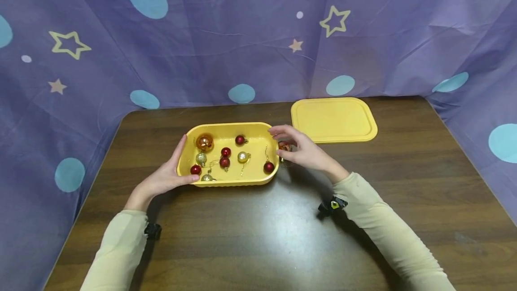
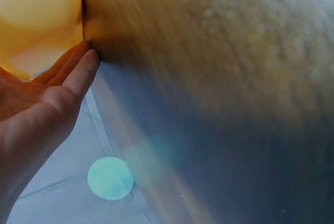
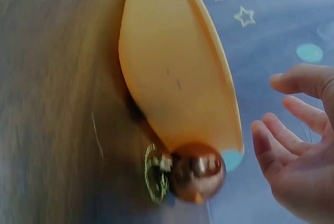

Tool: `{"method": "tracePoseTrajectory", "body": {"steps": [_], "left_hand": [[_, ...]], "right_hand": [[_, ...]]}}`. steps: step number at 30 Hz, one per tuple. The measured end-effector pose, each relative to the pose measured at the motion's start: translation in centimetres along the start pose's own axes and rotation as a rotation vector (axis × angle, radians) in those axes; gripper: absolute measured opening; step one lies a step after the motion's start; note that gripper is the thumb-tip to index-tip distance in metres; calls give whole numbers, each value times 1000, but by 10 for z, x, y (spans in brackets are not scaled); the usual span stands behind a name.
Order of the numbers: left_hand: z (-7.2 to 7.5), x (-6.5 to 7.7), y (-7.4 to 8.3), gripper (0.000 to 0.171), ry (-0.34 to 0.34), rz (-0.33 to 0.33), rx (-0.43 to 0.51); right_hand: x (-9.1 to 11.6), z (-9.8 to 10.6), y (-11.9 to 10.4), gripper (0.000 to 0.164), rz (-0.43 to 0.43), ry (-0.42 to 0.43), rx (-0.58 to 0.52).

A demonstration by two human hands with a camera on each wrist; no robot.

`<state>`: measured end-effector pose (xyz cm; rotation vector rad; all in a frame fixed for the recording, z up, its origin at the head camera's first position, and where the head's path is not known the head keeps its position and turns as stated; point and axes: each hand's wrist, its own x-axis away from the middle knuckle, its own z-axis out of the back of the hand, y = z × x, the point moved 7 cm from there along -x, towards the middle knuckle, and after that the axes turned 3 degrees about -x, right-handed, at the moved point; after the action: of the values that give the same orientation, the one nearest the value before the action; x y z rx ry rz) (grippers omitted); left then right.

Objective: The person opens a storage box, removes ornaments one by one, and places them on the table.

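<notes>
— Purple star-patterned cloth (image 1: 210,35) hangs behind that dark wooden table (image 1: 194,246), with a yellow lid (image 1: 334,120) lying towards the back. What are the hands doing?

— The left hand (image 1: 163,177) is spread round one end of the yellow tray (image 1: 234,183), fingers nearly straight, thumb at the near rim, bracing it, I'd say. The right hand (image 1: 303,149) is at the other end, fingers parted and loosely curved

— Holding that copper bauble (image 3: 198,174)?

— From above you'd think so, as the hand half covers it. The right wrist view shows a gap: nothing gripped. The bauble is outside the tray, right by its end wall; whether they touch, I can't tell. Its gold loop (image 3: 155,174) shows there too

— And inside the tray?

— Only the head view tells: red baubles (image 1: 225,162), gold ones (image 1: 243,157), a larger orange one (image 1: 204,142)

— So, which step?

— Dealing with that outside bauble, I'd guess. Next calls for the right fingers closing gently round it, the left steadying the tray
</notes>
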<state>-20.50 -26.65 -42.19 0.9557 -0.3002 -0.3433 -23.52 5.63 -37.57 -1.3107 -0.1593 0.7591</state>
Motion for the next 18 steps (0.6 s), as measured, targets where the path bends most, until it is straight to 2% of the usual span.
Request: {"method": "tracePoseTrajectory", "body": {"steps": [9,18], "left_hand": [[3,2,1,116,22,17,-116],[7,3,1,117,50,33,-227]], "right_hand": [[-14,-30,-9,46,37,-43,11],[-32,-61,-9,42,48,-133,27]]}}
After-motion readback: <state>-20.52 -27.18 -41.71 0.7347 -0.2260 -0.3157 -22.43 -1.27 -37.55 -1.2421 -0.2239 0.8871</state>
